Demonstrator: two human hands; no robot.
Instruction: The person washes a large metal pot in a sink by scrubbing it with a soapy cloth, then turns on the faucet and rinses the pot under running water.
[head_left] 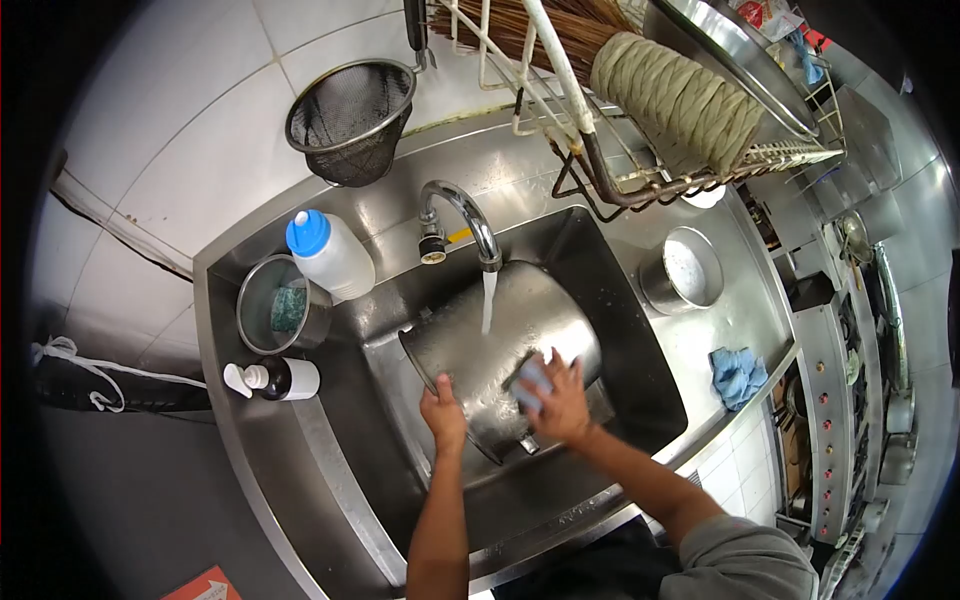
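Note:
A large steel pot (465, 335) lies on its side in the sink (390, 510), its rim toward the lower left. My left hand (444, 412) grips that rim, thumb on the outer wall and the other fingers hidden behind it. My right hand (562, 402) presses a greyish sponge (530, 382) against the pot's side; hand and sponge are slightly blurred by motion. Water (489, 303) runs from the curved faucet (470, 207) onto the pot just above my hands.
On the left ledge stand a steel container (247, 318) holding a green scouring pad (288, 309), a blue-capped bottle (340, 262) and a pump bottle (297, 380). To the right are a steel cup (660, 280) and blue cloth (738, 377). A wire rack (600, 170) overhangs the back; a strainer (350, 120) hangs nearby.

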